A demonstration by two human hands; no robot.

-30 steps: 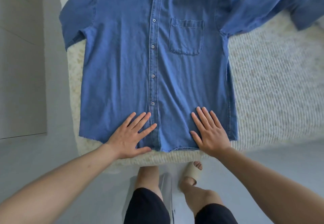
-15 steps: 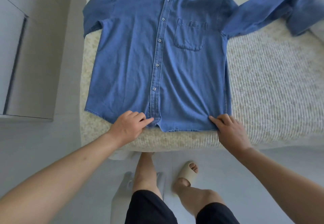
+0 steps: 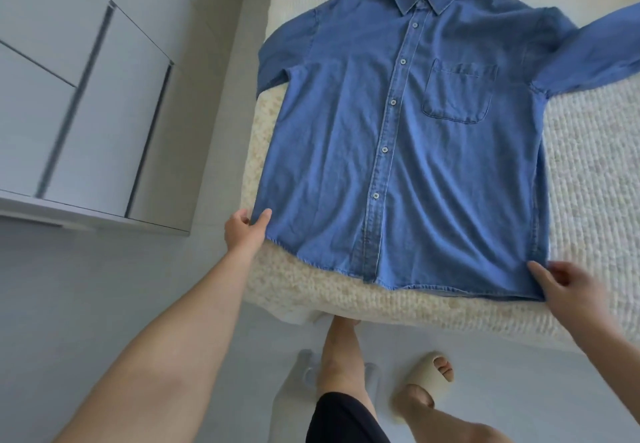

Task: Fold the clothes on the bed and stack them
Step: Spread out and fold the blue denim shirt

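Grey drawer unit, far left, well apart. My left hand pinches the hem corner of the denim shirt. Shirt: buttoned, face up on the bed, long axis running away from me, collar farthest. My right hand pinches the opposite hem corner. One sleeve trails off right, likely to need folding in first.

Bare forearms, black shorts (dark) — beige slide sandal

A white cabinet stands on pale grey floor in soft daylight.
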